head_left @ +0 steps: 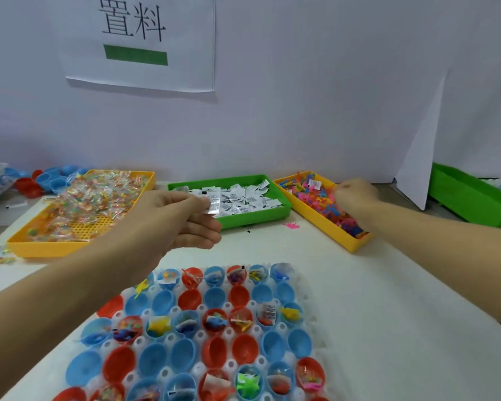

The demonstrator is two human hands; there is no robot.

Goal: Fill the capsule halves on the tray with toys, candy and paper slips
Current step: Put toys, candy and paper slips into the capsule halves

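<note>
Head view shows the left hand (182, 221) pinching a paper slip (213, 204) at the green bin (275, 218), while the right hand (355, 195) curls into the toys (321, 198) in the yellow bin (342, 241). Each should lift one piece only, then drop it into an unfilled capsule half (216, 296) on the white tray (310, 322). The candy bin (41, 247) sits left; a pink toy (291, 226) lies loose, nothing blocking.

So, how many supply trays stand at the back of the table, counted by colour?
Yellow: 2, the candy tray and the toy tray
Green: 2, the paper-slip tray and the far-right tray, only partly in view
Total: 4
</note>
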